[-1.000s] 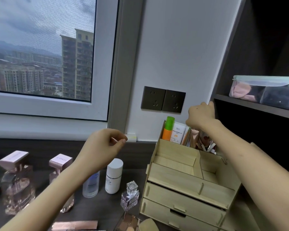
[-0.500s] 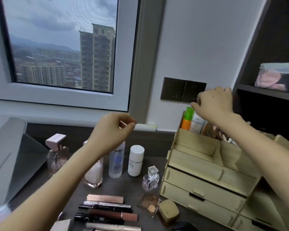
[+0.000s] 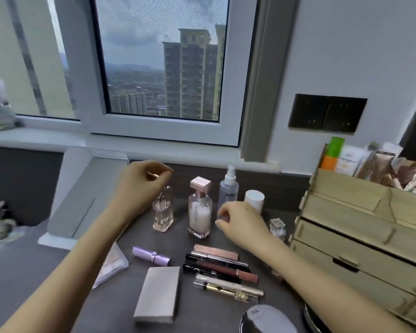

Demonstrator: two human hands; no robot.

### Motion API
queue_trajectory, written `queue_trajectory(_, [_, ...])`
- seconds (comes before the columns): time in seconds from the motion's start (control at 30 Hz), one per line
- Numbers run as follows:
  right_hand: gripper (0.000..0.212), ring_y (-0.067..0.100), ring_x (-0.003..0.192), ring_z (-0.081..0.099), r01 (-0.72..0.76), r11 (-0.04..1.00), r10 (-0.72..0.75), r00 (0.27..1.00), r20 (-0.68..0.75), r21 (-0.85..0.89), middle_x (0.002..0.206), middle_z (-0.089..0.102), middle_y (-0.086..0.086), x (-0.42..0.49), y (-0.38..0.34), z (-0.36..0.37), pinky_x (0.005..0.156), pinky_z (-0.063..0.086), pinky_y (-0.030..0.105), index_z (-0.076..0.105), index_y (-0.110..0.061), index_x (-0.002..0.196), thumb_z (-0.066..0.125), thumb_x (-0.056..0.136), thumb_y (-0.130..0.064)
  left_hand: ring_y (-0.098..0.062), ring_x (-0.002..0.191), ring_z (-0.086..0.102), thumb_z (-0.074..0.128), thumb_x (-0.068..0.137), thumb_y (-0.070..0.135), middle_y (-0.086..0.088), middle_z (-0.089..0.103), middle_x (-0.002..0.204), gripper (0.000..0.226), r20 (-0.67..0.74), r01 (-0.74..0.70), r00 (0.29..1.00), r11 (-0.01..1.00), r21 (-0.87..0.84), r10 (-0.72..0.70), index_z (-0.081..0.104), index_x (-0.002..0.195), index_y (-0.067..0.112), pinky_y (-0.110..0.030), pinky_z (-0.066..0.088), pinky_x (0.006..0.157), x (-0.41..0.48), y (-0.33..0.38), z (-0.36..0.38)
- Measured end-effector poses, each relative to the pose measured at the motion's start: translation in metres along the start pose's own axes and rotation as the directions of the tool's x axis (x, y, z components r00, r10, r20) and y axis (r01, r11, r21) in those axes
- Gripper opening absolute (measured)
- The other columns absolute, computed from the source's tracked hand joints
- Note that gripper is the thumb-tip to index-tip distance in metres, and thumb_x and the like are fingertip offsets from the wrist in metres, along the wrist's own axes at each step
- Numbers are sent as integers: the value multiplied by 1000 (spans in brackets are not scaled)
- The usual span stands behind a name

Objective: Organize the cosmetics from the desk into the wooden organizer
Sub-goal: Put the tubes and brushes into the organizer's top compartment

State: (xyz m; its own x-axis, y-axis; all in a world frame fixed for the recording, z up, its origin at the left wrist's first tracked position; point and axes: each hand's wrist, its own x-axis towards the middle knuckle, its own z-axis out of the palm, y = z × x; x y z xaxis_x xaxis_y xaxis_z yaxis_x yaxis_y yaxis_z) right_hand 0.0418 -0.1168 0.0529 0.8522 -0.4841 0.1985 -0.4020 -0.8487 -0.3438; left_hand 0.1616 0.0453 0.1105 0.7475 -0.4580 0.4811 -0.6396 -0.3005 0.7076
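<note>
at the far left a grey tilted panel [image 3: 82, 188] stands on the dark counter [image 3: 46, 272]. in front of it lies a clear packet [image 3: 112, 264], partly under your left forearm. your left grip [image 3: 142, 181] hangs above the counter with its fingers curled in, pinching a thin stick [image 3: 152, 175] between thumb and fingertips. just behind that grip stands a clear perfume bottle [image 3: 163, 213]. lower down lie a purple lipstick [image 3: 151, 255] and a flat grey box [image 3: 157, 294].

next comes a perfume bottle with a pink cap [image 3: 199, 212], then a spray bottle [image 3: 228, 191] and a white-capped bottle [image 3: 254, 199], all upright. in front of them a row of pencils and tubes [image 3: 221, 272] lies side by side. your right grip [image 3: 243, 224] hovers over the counter just beside the base of the spray bottle, fingers curled downward; you cannot tell whether it has hold of anything. a small square bottle [image 3: 277, 228] stands right of it, and a round compact [image 3: 267, 318] sits at the bottom edge.

the wooden organizer [image 3: 370, 224] stands at the right, drawers closed, with tubes [image 3: 334, 152] upright in its top back compartment.
</note>
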Motion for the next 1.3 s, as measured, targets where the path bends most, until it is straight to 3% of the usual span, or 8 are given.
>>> queue_trajectory(0.17, [35,30,117,43,-225,960,168,940,-296,-169,129,46,10,9,36,18,86,44,36,47,-14,125,54,91,-19,-14,74,67,64,81,15,0,73,79,11,85,31,996,999,32,-34,71,78,23,-28,49,72,-22,-26,11])
queue_trajectory(0.3, [64,34,125,40,-315,948,316,932,-177,31,141,35,14,32,62,10,96,42,41,27,-20,144,60,89,-27,-6,73,65,63,82,17,4,72,81,12,105,42,994,999,14,-43,70,79,25,-19,45,65,-27,-28,19])
queue_trajectory(0.5, [54,35,113,52,-236,972,234,968,-87,-18,129,46,12,45,75,5,85,44,36,38,-22,135,60,86,-23,-4,72,62,61,84,18,4,71,84,12,87,47,995,999,-23,-44,73,86,19,-13,40,60,-28,-18,27])
queue_trajectory(0.73, [58,27,107,52,-26,1000,28,946,-324,10,118,51,7,11,56,-13,81,40,29,44,-22,134,64,79,-19,5,62,59,61,84,19,12,68,74,11,124,7,992,997,-73,2,71,82,24,-6,39,55,-35,-4,39])
queue_trajectory(0.83, [57,18,102,50,94,996,-80,865,-495,4,114,52,4,-17,46,-50,79,36,23,48,-25,133,67,79,-21,8,66,59,62,83,17,16,68,75,12,141,-19,989,993,-120,36,71,80,24,-4,41,57,-34,6,47])
queue_trajectory(0.97, [55,10,95,45,154,987,-66,671,-738,52,112,49,-2,-48,52,-122,74,38,18,52,-24,128,69,77,-17,-5,72,64,63,83,16,7,72,80,12,164,-43,984,985,-168,71,74,82,19,-20,48,69,-31,26,67])
queue_trajectory(1.07, [54,17,101,52,80,994,18,554,-832,74,120,51,6,-42,78,-171,83,44,26,52,-22,127,67,76,-15,6,66,59,63,82,16,9,68,74,10,181,-58,979,981,-188,92,71,78,20,-6,43,61,-26,41,83])
queue_trajectory(1.3, [55,33,105,53,-182,965,41,814,-579,-189,121,52,13,10,141,-202,83,36,31,46,-23,131,66,80,-24,-10,76,65,62,83,17,7,72,83,12,230,-76,965,974,-214,126,72,80,23,-23,49,74,-20,64,110])
